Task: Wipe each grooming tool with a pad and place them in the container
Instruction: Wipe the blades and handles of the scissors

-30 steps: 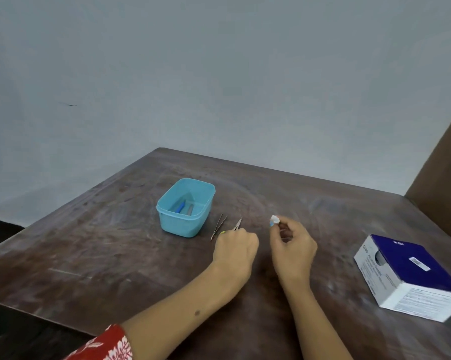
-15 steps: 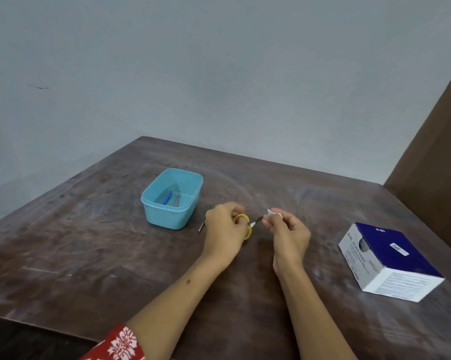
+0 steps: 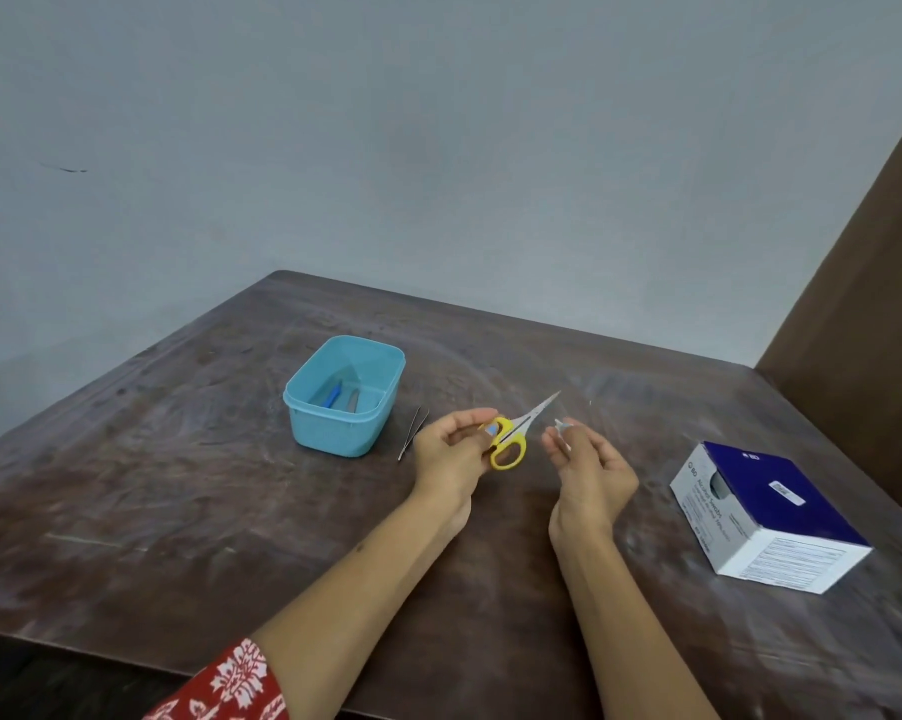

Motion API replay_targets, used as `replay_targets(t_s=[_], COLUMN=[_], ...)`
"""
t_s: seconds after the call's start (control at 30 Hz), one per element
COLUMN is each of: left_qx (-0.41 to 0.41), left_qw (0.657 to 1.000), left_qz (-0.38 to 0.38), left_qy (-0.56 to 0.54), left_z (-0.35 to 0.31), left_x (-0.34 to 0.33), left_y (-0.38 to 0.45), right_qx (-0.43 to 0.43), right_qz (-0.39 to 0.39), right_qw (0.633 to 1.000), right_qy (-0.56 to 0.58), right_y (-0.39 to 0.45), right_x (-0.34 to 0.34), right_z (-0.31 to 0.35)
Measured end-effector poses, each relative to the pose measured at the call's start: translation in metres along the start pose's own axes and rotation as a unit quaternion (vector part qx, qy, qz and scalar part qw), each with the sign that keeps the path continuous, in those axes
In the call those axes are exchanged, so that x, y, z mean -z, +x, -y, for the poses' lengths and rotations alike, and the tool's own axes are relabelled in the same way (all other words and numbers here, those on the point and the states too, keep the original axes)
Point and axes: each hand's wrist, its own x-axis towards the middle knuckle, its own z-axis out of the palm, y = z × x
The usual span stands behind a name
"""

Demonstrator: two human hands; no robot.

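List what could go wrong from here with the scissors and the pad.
1. The scissors point their bare blade tips toward the right hand; wiping toward the tips might nick a finger.
2. The left hand holds only the yellow handle, so the scissors may twist.
3. The small pad, lightly pinched, could drop onto the table.

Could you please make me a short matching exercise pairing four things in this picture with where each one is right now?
Things:
1. scissors
2. tweezers
3. pad
4. box

Places:
A. lying on the table beside the blue container
B. pinched in the right hand
C. standing at the table's right side
D. held in the left hand

Pairs: 1-D, 2-A, 3-B, 4-C
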Motion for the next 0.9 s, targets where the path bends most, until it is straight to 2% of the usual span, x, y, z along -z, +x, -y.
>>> replay_targets(t_s=[0.17,0.33,0.47,0.77,0.9], left_qx=[-0.006,-0.053,-0.036,-0.005,-0.046], left_qw=[0.999,0.988,0.981,0.976,0.971], left_qz=[0.028,0.069,0.122,0.134,0.114], left_qy=[0.033,0.126,0.145,0.169,0.205], left_z=[0.001,0.008,0.012,0.012,0.014], left_x=[0.0,0.0,-0.001,-0.001,0.0], left_y=[-0.003,-0.002,-0.006,-0.007,-0.005], right_qx=[-0.041,-0.023,-0.016,0.002,0.08], right_qz=[0.029,0.028,0.03,0.033,0.034], right_qw=[0.999,0.999,0.998,0.999,0.985], right_qy=[0.005,-0.018,-0.046,-0.04,-0.146], right_y=[-0.005,-0.004,-0.004,-0.004,-0.001], right_x=[-0.001,-0.001,0.0,0.0,0.002], right_z=[0.0,0.0,0.0,0.0,-0.003])
